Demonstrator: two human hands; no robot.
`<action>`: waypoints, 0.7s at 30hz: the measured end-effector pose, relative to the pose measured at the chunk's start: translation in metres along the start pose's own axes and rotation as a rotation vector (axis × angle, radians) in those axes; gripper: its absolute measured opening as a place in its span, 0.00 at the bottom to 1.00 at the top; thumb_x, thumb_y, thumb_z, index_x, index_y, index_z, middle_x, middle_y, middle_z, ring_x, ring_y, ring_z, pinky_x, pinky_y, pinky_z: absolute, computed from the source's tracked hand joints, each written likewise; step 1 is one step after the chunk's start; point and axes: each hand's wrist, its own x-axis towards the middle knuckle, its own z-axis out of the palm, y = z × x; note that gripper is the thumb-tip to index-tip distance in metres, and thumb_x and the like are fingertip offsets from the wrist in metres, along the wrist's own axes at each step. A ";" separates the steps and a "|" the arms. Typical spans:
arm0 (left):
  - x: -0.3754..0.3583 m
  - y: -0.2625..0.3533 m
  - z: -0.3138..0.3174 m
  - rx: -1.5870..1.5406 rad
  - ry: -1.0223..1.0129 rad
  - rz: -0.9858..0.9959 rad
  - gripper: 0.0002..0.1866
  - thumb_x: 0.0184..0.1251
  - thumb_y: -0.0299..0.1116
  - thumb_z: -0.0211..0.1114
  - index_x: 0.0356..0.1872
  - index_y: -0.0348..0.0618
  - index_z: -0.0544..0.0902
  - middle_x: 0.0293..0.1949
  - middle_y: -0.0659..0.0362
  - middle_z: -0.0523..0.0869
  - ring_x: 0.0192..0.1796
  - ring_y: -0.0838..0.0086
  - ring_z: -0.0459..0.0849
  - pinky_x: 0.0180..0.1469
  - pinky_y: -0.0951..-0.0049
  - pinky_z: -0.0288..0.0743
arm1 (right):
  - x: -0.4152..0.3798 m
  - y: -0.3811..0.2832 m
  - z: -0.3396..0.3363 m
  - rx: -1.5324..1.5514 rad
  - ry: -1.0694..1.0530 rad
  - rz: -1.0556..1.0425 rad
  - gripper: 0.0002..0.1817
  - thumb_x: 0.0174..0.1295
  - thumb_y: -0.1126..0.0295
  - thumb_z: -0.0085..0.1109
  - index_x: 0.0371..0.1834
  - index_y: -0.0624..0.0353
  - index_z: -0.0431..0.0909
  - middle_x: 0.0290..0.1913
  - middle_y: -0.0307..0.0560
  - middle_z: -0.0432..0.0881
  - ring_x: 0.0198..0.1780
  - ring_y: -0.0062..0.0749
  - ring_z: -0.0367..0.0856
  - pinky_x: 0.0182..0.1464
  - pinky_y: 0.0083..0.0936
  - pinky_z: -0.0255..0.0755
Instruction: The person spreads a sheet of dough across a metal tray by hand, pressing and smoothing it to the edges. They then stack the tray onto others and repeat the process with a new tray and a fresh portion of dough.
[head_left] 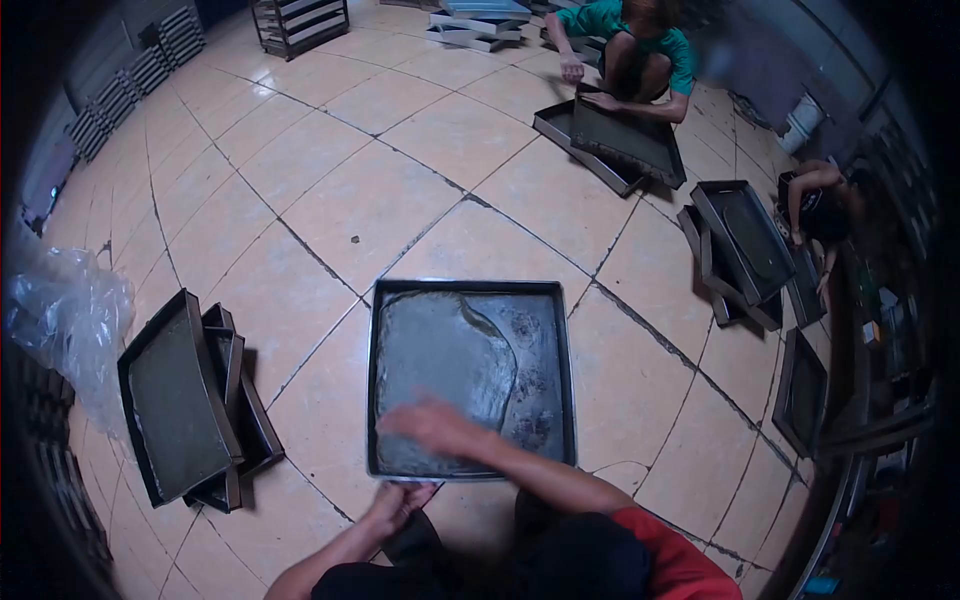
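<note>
While the tiled floor (300, 205) fills most of the view, a co-worker (640, 50) in a green top crouches at upper R w/ trays. A tray stack (180, 400) sits on the floor at L, another (742, 245) at R. The central tray (566, 380) is directly in front of the person, b/w those stacks. In it, a grey layer (430, 340) covers the L & middle; the R strip is bare metal. R hand (435, 425), blurred, is over the layer's near part; can't tell if fingers are apart or together. L hand (402, 497) is at the near rim; finger grip unclear.
</note>
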 end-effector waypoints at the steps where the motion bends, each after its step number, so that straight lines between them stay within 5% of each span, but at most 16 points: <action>1: 0.001 0.024 -0.007 -0.065 0.018 0.000 0.10 0.78 0.21 0.59 0.55 0.32 0.83 0.47 0.50 0.90 0.49 0.65 0.91 0.54 0.67 0.91 | -0.016 0.022 -0.029 0.081 0.195 0.210 0.26 0.65 0.76 0.56 0.67 0.53 0.81 0.68 0.52 0.83 0.73 0.45 0.78 0.81 0.71 0.50; 2: 0.008 0.043 -0.011 -0.142 0.065 -0.013 0.07 0.78 0.22 0.59 0.50 0.34 0.83 0.44 0.54 0.88 0.43 0.68 0.89 0.51 0.70 0.90 | -0.034 0.028 -0.071 -0.296 0.314 0.332 0.20 0.64 0.74 0.57 0.60 0.56 0.84 0.60 0.54 0.86 0.66 0.48 0.83 0.78 0.70 0.54; 3: 0.025 0.051 -0.020 -0.117 0.141 0.168 0.11 0.79 0.26 0.53 0.49 0.30 0.82 0.42 0.52 0.88 0.47 0.66 0.90 0.50 0.69 0.88 | -0.063 0.048 -0.096 -0.359 0.361 0.557 0.15 0.65 0.73 0.58 0.53 0.57 0.87 0.55 0.54 0.87 0.61 0.49 0.84 0.77 0.72 0.54; 4: 0.038 0.066 -0.035 0.015 0.081 0.293 0.11 0.80 0.27 0.55 0.49 0.31 0.82 0.42 0.53 0.88 0.44 0.70 0.89 0.52 0.70 0.86 | -0.093 0.069 -0.114 -0.598 0.338 0.656 0.14 0.69 0.71 0.56 0.51 0.61 0.88 0.57 0.56 0.85 0.62 0.47 0.84 0.82 0.62 0.53; 5: 0.041 0.081 -0.035 0.079 0.104 0.444 0.15 0.78 0.26 0.58 0.60 0.31 0.79 0.46 0.54 0.87 0.42 0.74 0.87 0.52 0.72 0.84 | -0.123 0.086 -0.127 -0.536 0.300 0.829 0.11 0.70 0.67 0.60 0.44 0.59 0.90 0.53 0.52 0.85 0.61 0.44 0.84 0.83 0.64 0.50; 6: 0.040 0.088 -0.006 0.055 0.338 0.570 0.28 0.76 0.23 0.61 0.74 0.34 0.67 0.50 0.57 0.85 0.46 0.75 0.85 0.54 0.73 0.82 | -0.136 0.076 -0.143 -0.754 0.327 0.673 0.11 0.71 0.63 0.62 0.39 0.57 0.89 0.49 0.49 0.85 0.60 0.44 0.82 0.84 0.62 0.48; 7: 0.061 0.084 -0.010 0.106 0.310 0.607 0.41 0.73 0.20 0.65 0.82 0.38 0.53 0.61 0.55 0.79 0.57 0.72 0.84 0.60 0.72 0.82 | -0.136 0.061 -0.143 -0.720 0.297 0.624 0.11 0.71 0.62 0.63 0.39 0.57 0.89 0.48 0.49 0.84 0.60 0.43 0.82 0.84 0.62 0.47; 8: 0.096 0.073 -0.015 0.095 0.320 0.691 0.46 0.70 0.19 0.69 0.83 0.37 0.50 0.70 0.52 0.70 0.68 0.66 0.78 0.67 0.65 0.79 | -0.136 0.047 -0.138 -0.680 0.266 0.570 0.11 0.71 0.61 0.63 0.39 0.56 0.89 0.46 0.48 0.84 0.60 0.43 0.81 0.84 0.62 0.47; 9: 0.132 0.063 -0.029 0.380 0.472 0.909 0.51 0.65 0.21 0.74 0.84 0.37 0.50 0.66 0.47 0.69 0.68 0.59 0.74 0.69 0.62 0.74 | -0.134 0.037 -0.130 -0.635 0.239 0.516 0.11 0.71 0.60 0.64 0.39 0.56 0.89 0.45 0.47 0.83 0.60 0.42 0.81 0.85 0.62 0.46; 10: 0.141 0.064 -0.042 0.439 0.520 0.937 0.50 0.64 0.20 0.73 0.84 0.37 0.52 0.65 0.47 0.69 0.69 0.59 0.73 0.71 0.62 0.73 | -0.134 0.032 -0.119 -0.592 0.280 0.469 0.11 0.70 0.60 0.66 0.38 0.56 0.89 0.42 0.48 0.81 0.54 0.43 0.81 0.80 0.58 0.57; 13: 0.159 0.105 -0.074 0.648 0.607 1.015 0.47 0.61 0.17 0.71 0.82 0.37 0.59 0.64 0.47 0.70 0.70 0.59 0.72 0.74 0.60 0.68 | -0.131 0.010 -0.099 -0.432 0.264 0.404 0.11 0.67 0.60 0.69 0.36 0.56 0.89 0.40 0.47 0.79 0.49 0.44 0.79 0.66 0.49 0.71; 14: 0.157 0.115 -0.085 0.669 0.557 1.028 0.45 0.61 0.16 0.69 0.82 0.37 0.61 0.64 0.48 0.70 0.69 0.59 0.74 0.74 0.61 0.69 | -0.131 0.001 -0.087 -0.329 0.252 0.412 0.11 0.66 0.59 0.71 0.35 0.56 0.89 0.39 0.46 0.78 0.45 0.44 0.78 0.52 0.43 0.74; 21: 0.104 0.176 -0.079 0.764 0.371 0.813 0.43 0.63 0.09 0.60 0.82 0.42 0.63 0.69 0.51 0.74 0.58 0.66 0.83 0.65 0.66 0.77 | -0.119 -0.034 -0.011 -0.119 0.107 0.214 0.15 0.69 0.56 0.69 0.29 0.54 0.84 0.35 0.45 0.78 0.42 0.41 0.82 0.43 0.40 0.76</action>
